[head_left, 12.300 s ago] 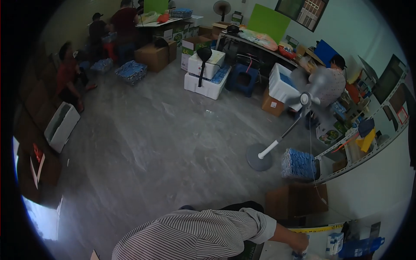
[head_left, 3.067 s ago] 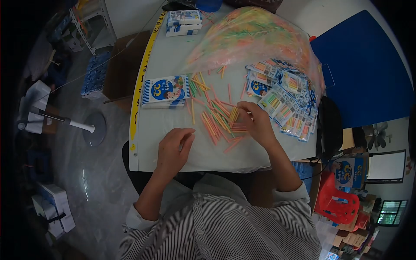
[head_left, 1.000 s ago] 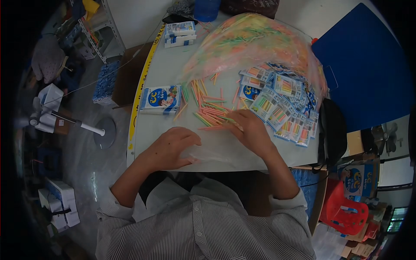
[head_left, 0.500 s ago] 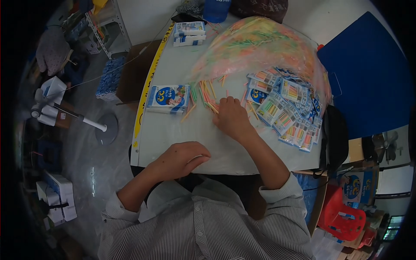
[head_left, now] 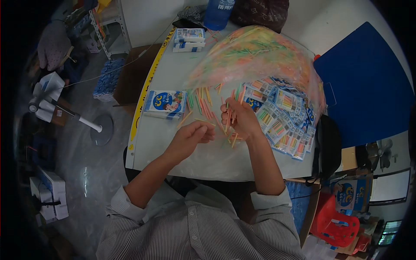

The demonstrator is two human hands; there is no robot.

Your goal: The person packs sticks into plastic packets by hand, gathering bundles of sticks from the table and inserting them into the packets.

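Over the desk [head_left: 216, 161], the right hand [head_left: 243, 120] clasps coloured sticks [head_left: 229, 122] pointing lengthwise away from the body; whether the curled left hand [head_left: 190, 138] holds anything is unclear. Sachets [head_left: 288, 115] crowd the right, a bulging bag [head_left: 260, 54] beyond.

Slim sticks [head_left: 205, 109] — pink, green, yellow — lie loosely strewn.

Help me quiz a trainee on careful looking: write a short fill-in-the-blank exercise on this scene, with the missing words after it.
1. Thin sticks are gripped in the person's ____ hand.
2. From the wearer's view, the pile of packets lies to the ____ of that hand.
3. The large flat panel is colored ____.
4. The printed strip along the left edge of the table is mostly ____.

Missing words: right; right; blue; yellow.
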